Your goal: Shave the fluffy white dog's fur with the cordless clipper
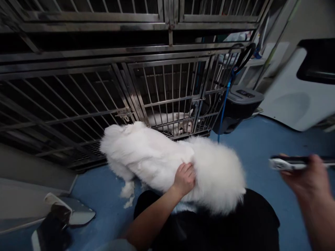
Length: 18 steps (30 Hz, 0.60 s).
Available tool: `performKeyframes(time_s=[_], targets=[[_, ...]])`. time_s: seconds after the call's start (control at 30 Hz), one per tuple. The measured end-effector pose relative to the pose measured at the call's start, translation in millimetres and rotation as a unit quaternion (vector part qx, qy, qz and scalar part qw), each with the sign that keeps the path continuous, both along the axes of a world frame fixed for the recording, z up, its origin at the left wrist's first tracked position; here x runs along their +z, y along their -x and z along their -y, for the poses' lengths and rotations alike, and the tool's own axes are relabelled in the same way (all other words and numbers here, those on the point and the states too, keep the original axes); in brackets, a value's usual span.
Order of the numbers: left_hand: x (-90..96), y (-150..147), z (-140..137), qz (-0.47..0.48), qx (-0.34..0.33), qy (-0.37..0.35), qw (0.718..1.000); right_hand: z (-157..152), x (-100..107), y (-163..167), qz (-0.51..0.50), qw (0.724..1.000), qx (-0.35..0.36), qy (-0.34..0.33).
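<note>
In the head view, before the steel cages (167, 62), a partly shorn white dog (164, 150) is at centre. The left hand (184, 179) touches its near side with bent fingers; whether they pinch the fur, I cannot tell. At right, the right hand (312, 179) grips a blurred white-and-black handheld device (293, 164), apart from the dog.

White dog (167, 148) beneath the left grip (185, 178), black-and-white device (290, 164) in the right grip (311, 174).
The left grip's fingers curl against the coat, shorter to their left, fluffier to their right; the right grip, well apart, is over the blue floor (261, 153). Beyond the left grip, a second white animal (167, 119) lies behind metal cage bars (167, 102).
</note>
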<state>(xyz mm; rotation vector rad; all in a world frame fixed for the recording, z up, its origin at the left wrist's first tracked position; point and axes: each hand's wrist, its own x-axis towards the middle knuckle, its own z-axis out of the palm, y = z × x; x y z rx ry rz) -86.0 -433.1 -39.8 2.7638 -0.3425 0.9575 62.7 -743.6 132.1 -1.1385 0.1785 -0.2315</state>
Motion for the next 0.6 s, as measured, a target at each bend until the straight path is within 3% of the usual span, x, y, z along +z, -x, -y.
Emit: performKeyframes(time_s=[0.07, 0.17, 0.27, 0.33, 0.5, 0.6], targets=[[-3.1, -0.7, 4.2, 0.004, 0.006, 0.006, 1.0, -38.1, -11.5, -4.3, -0.097, 0.986, 0.133, 0.001], [-7.2, 0.0, 8.0, 0.007, 0.014, 0.012, 1.0, -114.5, -29.4, 7.0, -0.074, 0.946, 0.315, 0.015], [-9.8, 3.0, 10.0, 0.023, 0.025, 0.022, 0.999, -176.5, -44.2, 26.6, -0.009, 0.94, 0.324, 0.105], [-10.9, 5.3, 11.4, 0.039, 0.024, 0.03, 0.998, -198.6, -51.9, 38.6, 0.027, 0.936, 0.313, 0.158], [-16.7, 8.0, 16.6, 0.088, 0.021, 0.073, 0.993, -209.5, -63.3, 59.2, 0.052, 0.92, 0.338, 0.194], [-21.2, 6.6, 19.6, 0.097, 0.027, 0.097, 0.99, -209.7, -68.0, 66.3, 0.096, 0.89, 0.395, 0.208]])
